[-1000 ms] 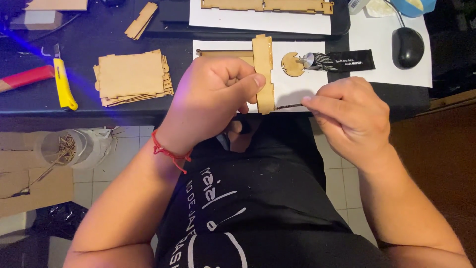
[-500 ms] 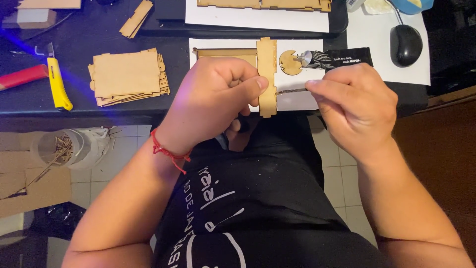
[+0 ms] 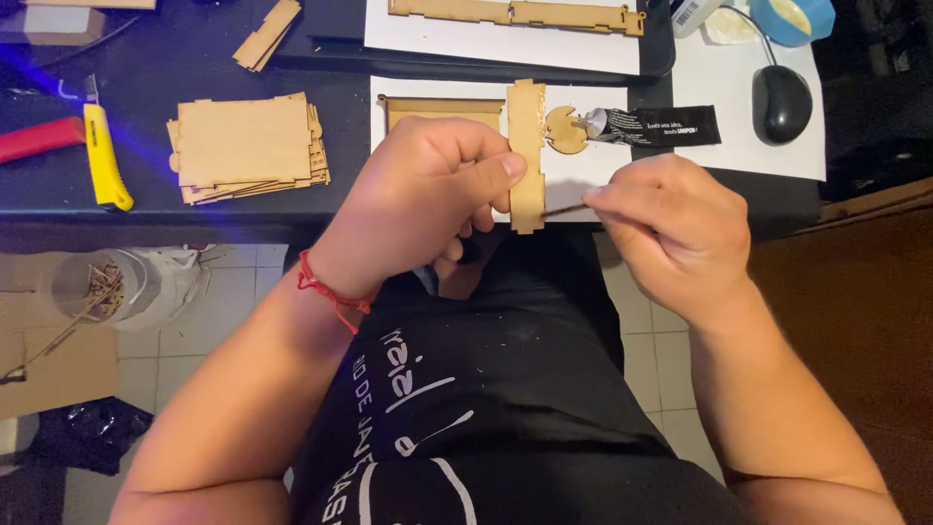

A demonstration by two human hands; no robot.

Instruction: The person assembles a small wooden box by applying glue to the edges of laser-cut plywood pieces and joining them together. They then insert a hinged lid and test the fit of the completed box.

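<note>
My left hand (image 3: 428,199) grips a narrow notched wooden strip (image 3: 526,156), holding it upright over the desk's front edge, thumb pressed on its face. My right hand (image 3: 666,228) pinches a thin stick (image 3: 564,208) whose tip touches the strip's right edge near its lower end. A red cord bracelet circles my left wrist. Just behind the strip lie a small round wooden piece (image 3: 565,129) and a black glue tube (image 3: 656,126) on white paper (image 3: 622,170).
A stack of laser-cut wooden panels (image 3: 248,148) lies left on the dark desk, beside a yellow utility knife (image 3: 104,156) and a red tool (image 3: 39,138). More wooden strips (image 3: 515,13) rest on paper farther back. A black mouse (image 3: 782,102) sits right. A plastic cup with sticks (image 3: 102,287) stands on the floor.
My right hand has shifted slightly, and the thin stick's tip has come up against the strip's right edge. The left hand keeps its hold on the strip.
</note>
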